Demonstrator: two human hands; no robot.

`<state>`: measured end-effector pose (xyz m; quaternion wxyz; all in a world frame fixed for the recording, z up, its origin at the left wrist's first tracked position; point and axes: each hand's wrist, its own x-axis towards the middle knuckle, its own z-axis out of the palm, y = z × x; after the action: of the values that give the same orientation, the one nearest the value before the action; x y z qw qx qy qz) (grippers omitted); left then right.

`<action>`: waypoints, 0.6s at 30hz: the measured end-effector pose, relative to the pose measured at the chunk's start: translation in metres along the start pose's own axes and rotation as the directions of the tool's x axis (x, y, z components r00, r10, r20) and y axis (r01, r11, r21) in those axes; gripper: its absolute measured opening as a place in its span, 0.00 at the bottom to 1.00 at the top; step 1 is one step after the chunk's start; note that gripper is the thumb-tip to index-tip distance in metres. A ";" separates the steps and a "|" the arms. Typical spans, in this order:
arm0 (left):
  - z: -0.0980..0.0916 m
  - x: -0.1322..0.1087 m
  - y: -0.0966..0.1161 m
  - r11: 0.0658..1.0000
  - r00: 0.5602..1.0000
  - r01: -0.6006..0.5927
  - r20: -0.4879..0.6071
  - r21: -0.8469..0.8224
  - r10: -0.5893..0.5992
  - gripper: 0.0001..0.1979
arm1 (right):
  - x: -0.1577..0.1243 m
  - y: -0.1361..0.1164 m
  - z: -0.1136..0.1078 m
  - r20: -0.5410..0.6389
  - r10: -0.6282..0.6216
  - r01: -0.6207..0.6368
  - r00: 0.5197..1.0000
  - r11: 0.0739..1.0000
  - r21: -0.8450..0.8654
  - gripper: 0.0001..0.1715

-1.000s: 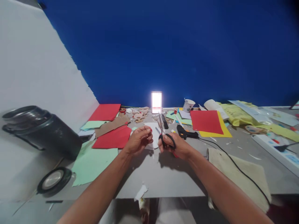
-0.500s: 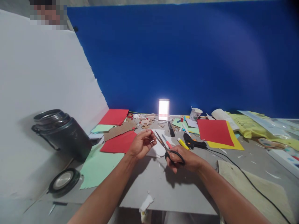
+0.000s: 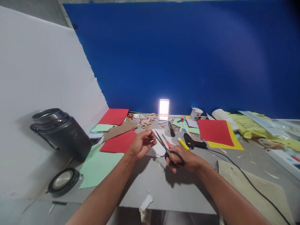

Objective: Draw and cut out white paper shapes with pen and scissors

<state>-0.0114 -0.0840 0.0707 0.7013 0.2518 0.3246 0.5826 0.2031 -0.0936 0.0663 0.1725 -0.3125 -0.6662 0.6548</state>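
My right hand (image 3: pixel 177 158) grips black-handled scissors (image 3: pixel 174 157), their blades slightly apart and pointing up and left. The blade tips are close to my left hand (image 3: pixel 142 143), whose thumb and forefinger pinch a tiny red piece (image 3: pixel 152 132); most of it is hidden by the fingers. Beneath both hands lies a white sheet of paper (image 3: pixel 157 151) on the grey table. Just beyond the scissors are a red-handled tool (image 3: pixel 167 143) and a yellow marker-like stick (image 3: pixel 183 144).
Left stand a dark flask (image 3: pixel 67 134) and its round lid (image 3: pixel 63 181), near green paper (image 3: pixel 100 168), red sheets (image 3: pixel 119 142) and corrugated cardboard (image 3: pixel 120 130). Right are a black glue gun (image 3: pixel 193 142) with a cord, red paper (image 3: pixel 215 132), a paper cup (image 3: pixel 196 113) and a beige cloth (image 3: pixel 253 193).
Both hands, the scissors and the red piece keep nearly the same position. The view has shifted slightly, and the blurred patch at the top left is gone.
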 end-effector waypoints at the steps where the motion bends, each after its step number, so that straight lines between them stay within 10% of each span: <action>1: 0.000 0.000 0.000 1.000 1.000 -0.004 0.002 0.004 0.004 0.08 | 0.000 0.001 0.000 0.004 -0.009 0.009 1.000 1.000 -0.006 0.24; 18: -0.001 0.001 0.001 1.000 1.000 -0.023 -0.007 -0.003 0.023 0.10 | 0.000 0.002 -0.001 0.016 -0.031 0.031 0.999 0.999 -0.031 0.24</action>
<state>-0.0125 -0.0828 0.0706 0.6939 0.2525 0.3233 0.5919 0.2045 -0.0928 0.0642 0.1725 -0.2996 -0.6825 0.6439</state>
